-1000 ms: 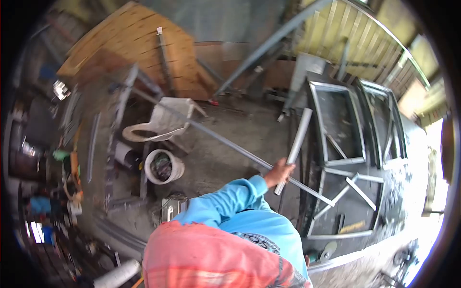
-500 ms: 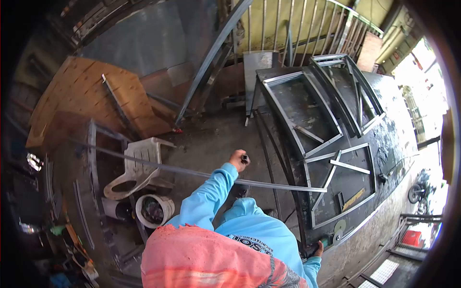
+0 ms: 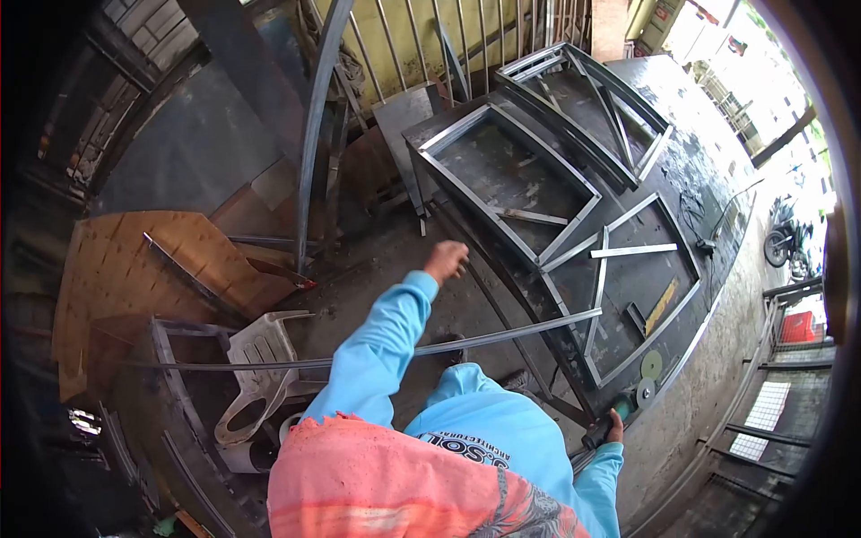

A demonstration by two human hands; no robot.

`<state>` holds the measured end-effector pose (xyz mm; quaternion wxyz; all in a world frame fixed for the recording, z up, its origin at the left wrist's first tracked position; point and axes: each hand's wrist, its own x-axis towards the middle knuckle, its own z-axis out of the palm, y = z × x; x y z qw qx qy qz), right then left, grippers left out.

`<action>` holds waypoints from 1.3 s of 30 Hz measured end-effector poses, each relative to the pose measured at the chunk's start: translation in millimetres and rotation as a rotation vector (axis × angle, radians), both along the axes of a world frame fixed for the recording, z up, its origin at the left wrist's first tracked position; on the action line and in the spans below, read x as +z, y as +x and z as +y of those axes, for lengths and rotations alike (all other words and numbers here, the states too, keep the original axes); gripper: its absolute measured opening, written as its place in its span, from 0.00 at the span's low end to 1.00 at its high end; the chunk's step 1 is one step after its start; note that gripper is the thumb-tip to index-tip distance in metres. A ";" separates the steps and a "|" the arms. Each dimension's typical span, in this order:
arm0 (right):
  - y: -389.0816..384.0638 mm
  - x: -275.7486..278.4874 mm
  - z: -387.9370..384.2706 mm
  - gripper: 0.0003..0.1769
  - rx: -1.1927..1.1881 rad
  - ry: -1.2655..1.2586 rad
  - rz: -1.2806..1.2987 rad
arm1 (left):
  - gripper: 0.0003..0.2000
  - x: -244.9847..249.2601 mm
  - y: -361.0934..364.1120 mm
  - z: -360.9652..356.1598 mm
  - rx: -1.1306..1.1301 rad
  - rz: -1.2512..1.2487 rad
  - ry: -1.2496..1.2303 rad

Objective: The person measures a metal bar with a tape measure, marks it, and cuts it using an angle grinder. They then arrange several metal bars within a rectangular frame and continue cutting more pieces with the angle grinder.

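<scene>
My left hand [image 3: 447, 261] is closed in a fist, held out over the floor beside the table. Whatever it holds, if anything, is hidden by the fingers. My right hand [image 3: 614, 427] grips an angle grinder [image 3: 624, 403] at the table's near corner, its disc facing the tabletop. A long thin metal bar [image 3: 502, 336] crosses in front of my body, passing under my left sleeve. The bar's right end lies over a welded metal frame [image 3: 619, 366] on the dark table [image 3: 574, 394]. Beside the grinder lies a loose round disc [image 3: 651, 363].
Two more metal frames [image 3: 511, 188] lie farther back on the table. A white plastic chair [image 3: 261, 351] stands at left, near brown plywood [image 3: 134, 287]. An upright steel bar [image 3: 314, 134] leans behind. A motorcycle [image 3: 782, 247] is parked at far right.
My view has turned, so the table sits farther left and higher. The right hand and grinder show more fully. A dark object seen in the left fist earlier no longer shows.
</scene>
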<state>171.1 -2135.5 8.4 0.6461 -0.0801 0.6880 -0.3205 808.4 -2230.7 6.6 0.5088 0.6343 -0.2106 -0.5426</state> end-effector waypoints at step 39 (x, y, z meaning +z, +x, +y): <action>-55.7 91.8 -74.0 0.45 0.267 -0.644 -0.556 | 0.32 51.9 -244.2 33.9 -0.914 -0.751 0.332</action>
